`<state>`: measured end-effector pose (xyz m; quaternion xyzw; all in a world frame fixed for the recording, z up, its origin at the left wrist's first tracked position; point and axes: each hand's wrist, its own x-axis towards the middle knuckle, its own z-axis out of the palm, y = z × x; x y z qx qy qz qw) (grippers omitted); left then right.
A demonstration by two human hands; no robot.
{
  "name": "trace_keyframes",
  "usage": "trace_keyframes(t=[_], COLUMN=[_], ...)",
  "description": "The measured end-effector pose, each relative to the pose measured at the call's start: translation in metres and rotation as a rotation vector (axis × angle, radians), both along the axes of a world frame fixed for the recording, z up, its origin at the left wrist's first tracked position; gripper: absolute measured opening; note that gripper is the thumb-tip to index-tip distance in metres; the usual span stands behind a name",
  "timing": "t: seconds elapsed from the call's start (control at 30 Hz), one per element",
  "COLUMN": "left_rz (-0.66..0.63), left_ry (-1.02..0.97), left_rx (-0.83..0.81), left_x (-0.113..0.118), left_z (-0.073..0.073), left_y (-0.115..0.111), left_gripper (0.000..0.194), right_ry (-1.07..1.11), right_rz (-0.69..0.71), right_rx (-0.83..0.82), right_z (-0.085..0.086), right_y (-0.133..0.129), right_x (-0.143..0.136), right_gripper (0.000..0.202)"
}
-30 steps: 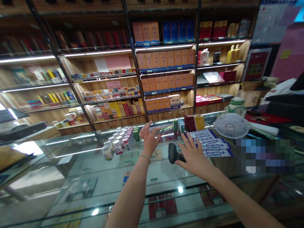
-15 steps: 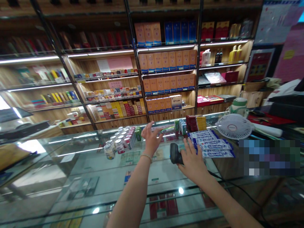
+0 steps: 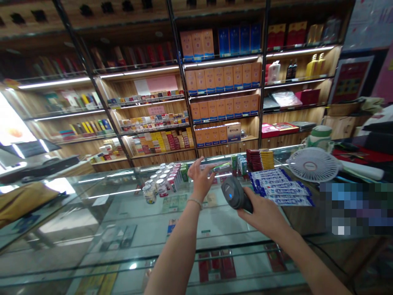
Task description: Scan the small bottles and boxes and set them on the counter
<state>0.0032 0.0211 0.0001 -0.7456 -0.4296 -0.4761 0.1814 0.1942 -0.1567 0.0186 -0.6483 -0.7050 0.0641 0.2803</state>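
A dark handheld scanner [image 3: 235,194] with a small blue light is gripped in my right hand [image 3: 265,211], raised over the glass counter. My left hand [image 3: 201,176] reaches forward beside small green packs, its fingers bent around the end of a slim clear-and-green package [image 3: 220,167]. Left of that hand stand rows of small white-lidded containers [image 3: 162,180]. To the right of the scanner lie blue-and-white packets [image 3: 281,187] in overlapping rows, with a stack of red and yellow packs [image 3: 260,159] behind them.
A white fan [image 3: 313,165] lies at the right, near a green-and-white jug [image 3: 319,137]. The glass counter [image 3: 123,221] extends across the front. Shelves of boxes [image 3: 224,80] stand behind it. A mustard-coloured cloth or bag [image 3: 29,198] rests at the far left.
My right hand has closed around the scanner and lifted and turned it. My left hand keeps its place by the slim package. The view has shifted slightly left.
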Motion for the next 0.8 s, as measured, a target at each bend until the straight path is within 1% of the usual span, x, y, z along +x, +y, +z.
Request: trace_keyframes(t=[0.07,0.1,0.2,0.3,0.47,0.67,0.73,0.8], left_rz=[0.006,0.008,0.017,0.023,0.011,0.003,0.003,0.003], left_ry=[0.002,0.007,0.008,-0.008,0.005,0.008,0.006,0.003], left_rx=[0.001,0.003,0.027,0.056,0.028,0.009,0.015,0.029], left_x=[0.0,-0.001,-0.001,-0.001,-0.001,-0.001,-0.001,-0.001], left_z=[-0.001,-0.002,-0.004,-0.005,-0.003,-0.001,-0.002,-0.002], left_y=[0.001,0.002,0.005,0.006,0.004,0.002,0.002,0.002], left_gripper=[0.025,0.025,0.022,0.02,0.023,0.023,0.022,0.022], right_ry=[0.001,-0.007,-0.048,-0.071,-0.084,-0.134,-0.132,-0.157], right_rz=[-0.011,-0.019,-0.048,-0.062,-0.068,-0.076,-0.069,-0.06], right_rx=[-0.034,-0.046,-0.073,-0.053,0.007,0.019,0.087,0.218], right_z=[0.004,0.005,0.004,-0.001,-0.006,-0.006,-0.011,-0.017], right_y=[0.0,0.0,0.003,0.007,0.008,0.009,0.012,0.017], right_x=[-0.001,-0.002,-0.004,-0.004,-0.001,-0.002,-0.002,-0.002], right_gripper=[0.045,0.046,0.033,0.028,0.035,0.025,0.026,0.028])
